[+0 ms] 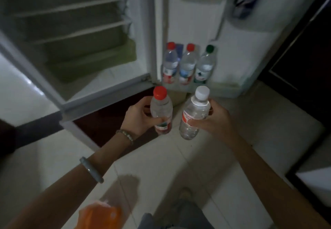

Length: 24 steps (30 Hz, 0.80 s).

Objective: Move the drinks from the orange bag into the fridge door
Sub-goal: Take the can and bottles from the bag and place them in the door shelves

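Left hand (138, 117) wrapped round red-cap bottle (161, 110); right hand (214, 119) clamped on white-cap bottle (194, 115), both upright, held in front of fridge door shelf (223, 87). Best: go in w/ 1 at a time, into free space right of the 3 bottles (187, 64) already there. Orange bag (100, 216) on floor, near the feet. Shelf rim is the snag.

My left hand (138, 117) holds a red-capped clear plastic bottle (161, 110), left of the white-capped clear plastic bottle (194, 116) in my right hand (213, 119). Behind them, three plastic bottles (188, 64) stand side by side in the white fridge door shelf (223, 89). The orange plastic bag (100, 216) lies on the floor near my feet.
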Tool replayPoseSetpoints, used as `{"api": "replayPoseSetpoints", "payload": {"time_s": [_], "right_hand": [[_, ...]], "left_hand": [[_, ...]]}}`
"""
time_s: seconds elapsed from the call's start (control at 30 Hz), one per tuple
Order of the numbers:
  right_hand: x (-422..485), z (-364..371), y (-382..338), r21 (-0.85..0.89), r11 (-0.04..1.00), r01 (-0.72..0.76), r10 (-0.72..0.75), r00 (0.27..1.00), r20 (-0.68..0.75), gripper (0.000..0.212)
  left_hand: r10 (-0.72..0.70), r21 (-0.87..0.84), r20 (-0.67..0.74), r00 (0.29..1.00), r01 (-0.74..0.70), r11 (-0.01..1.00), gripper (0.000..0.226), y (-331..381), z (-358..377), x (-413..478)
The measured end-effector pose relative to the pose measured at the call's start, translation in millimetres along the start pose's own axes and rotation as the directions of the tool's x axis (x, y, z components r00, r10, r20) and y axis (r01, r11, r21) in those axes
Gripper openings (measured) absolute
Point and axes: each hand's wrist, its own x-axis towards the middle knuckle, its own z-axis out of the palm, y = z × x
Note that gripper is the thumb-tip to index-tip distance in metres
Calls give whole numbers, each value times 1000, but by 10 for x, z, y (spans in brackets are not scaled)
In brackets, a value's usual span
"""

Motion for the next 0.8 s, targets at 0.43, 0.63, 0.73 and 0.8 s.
{"api": "replayPoseSetpoints", "payload": {"time_s": [0.43, 0.63, 0.73, 0.8], "right_hand": [[720, -1623, 256, 142, 985, 99, -47, 942, -334, 53], [1218, -1759, 336, 154, 981, 117, -30, 878, -478, 54], [1528, -1729, 364, 194, 974, 115, -5, 871, -492, 56], [1734, -1666, 389, 230, 968, 96, 28, 876, -482, 55]], "left_hand": [[218, -80, 44, 975, -214, 974, 56, 1085, 1257, 1395], [170, -45, 21, 985, -168, 985, 62, 1180, 1648, 1939], [142, -43, 30, 989, -141, 989, 61, 1191, 1834, 2176], [115, -45, 35, 993, -113, 993, 61, 1166, 1943, 2317]]}}
